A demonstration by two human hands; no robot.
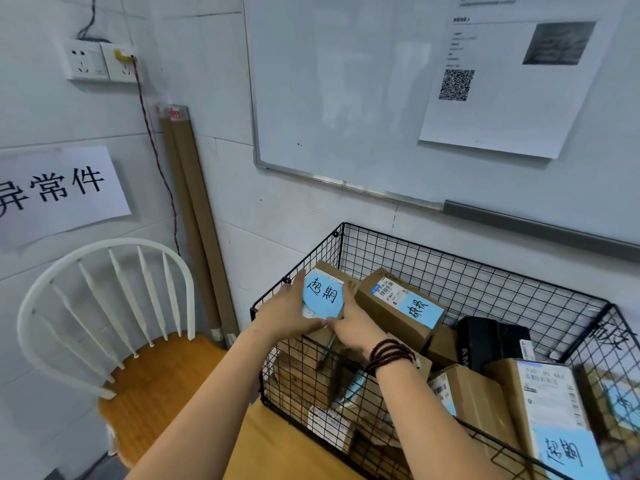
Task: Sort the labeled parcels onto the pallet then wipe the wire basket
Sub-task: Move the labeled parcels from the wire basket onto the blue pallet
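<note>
Partly, the left hand and right hand hide the gripped parcel.

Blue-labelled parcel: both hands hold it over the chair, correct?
Not quite. In the head view the left hand and right hand hold the blue-labelled parcel over the wire basket's far left corner, not over the chair.

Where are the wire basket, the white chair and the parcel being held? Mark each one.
wire basket (485, 289), head view, back mesh wall
white chair (162, 372), head view, wooden seat
held parcel (323, 294), head view, blue label
</note>
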